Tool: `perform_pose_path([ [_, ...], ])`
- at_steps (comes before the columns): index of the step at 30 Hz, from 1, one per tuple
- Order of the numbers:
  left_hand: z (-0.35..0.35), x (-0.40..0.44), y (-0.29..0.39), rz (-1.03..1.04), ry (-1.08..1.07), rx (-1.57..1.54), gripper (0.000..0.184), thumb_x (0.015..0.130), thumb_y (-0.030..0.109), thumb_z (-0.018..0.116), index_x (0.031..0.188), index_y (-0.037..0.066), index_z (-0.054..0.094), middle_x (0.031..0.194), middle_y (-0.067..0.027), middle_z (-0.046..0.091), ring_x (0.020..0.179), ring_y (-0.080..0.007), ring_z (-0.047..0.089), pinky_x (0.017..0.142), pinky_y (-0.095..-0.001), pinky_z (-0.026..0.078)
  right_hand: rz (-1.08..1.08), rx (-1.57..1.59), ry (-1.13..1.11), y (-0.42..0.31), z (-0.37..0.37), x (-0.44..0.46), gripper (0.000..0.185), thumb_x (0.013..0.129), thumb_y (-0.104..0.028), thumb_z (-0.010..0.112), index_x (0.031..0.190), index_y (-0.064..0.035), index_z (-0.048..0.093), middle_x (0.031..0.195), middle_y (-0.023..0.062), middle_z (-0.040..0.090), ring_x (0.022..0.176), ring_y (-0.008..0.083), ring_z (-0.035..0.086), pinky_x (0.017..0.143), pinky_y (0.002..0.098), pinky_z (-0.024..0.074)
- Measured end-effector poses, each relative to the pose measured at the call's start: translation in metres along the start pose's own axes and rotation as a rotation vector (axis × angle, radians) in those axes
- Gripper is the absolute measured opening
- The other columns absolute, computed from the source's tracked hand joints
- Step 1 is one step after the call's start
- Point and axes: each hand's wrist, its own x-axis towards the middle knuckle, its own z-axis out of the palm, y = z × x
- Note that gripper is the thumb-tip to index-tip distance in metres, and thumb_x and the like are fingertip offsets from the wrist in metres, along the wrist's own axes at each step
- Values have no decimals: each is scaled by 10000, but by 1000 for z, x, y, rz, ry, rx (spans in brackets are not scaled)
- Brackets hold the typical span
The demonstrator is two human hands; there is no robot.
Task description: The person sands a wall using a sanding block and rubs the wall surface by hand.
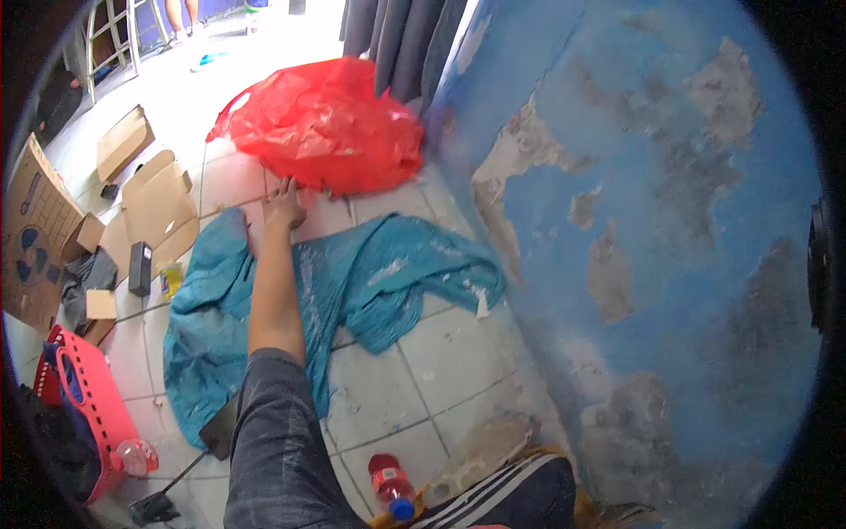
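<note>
My left hand (pixel 284 208) reaches forward over the tiled floor, its fingers stretched out and apart. The fingertips are at the near edge of a red plastic bag (pixel 330 123); I cannot tell whether they touch it. Under my forearm lies a crumpled teal cloth (pixel 374 273) with white smears, spread across the tiles. My right hand is out of view.
A peeling blue wall (pixel 652 176) bounds the right side. Opened cardboard boxes (pixel 159 207), a black box (pixel 140 269) and a pink basket (pixel 97 401) stand left. A red bottle (pixel 389 480) is near my knee; a ladder (pixel 113 40) and a person's legs (pixel 181 16) are farther back.
</note>
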Motion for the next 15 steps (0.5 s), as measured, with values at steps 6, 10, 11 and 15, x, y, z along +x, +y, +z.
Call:
perform_pose_path([
  [6,22,0,-16,-88,-92,-94,834,778,330,644,1496,175,250,1524,-60,320,1395,-254,316,1128,-461,254,-11,61,-23,-51,-3,43,886,938,-639,334,1496,22,144,1545,275,123,1424,451,128,1149,563,138],
  [10,42,3,-25,-76,-10,-29,821,798,362,655,1489,163,258,1523,-63,320,1394,-265,312,1113,-482,281,-34,91,-34,-76,-4,69,886,938,-637,336,1495,26,146,1545,277,123,1424,451,128,1150,562,137],
  [11,49,6,-34,-111,48,-48,801,813,367,644,1486,160,264,1526,-66,315,1393,-269,312,1106,-491,290,-42,94,-28,-81,-4,77,887,938,-637,336,1494,27,147,1544,277,124,1424,451,128,1150,562,137],
  [15,14,3,-17,-138,45,-84,776,833,393,613,1489,161,268,1540,-72,286,1395,-272,309,1101,-514,292,-65,117,-29,-100,-5,103,887,938,-635,337,1492,31,148,1543,279,124,1423,452,128,1151,560,136],
])
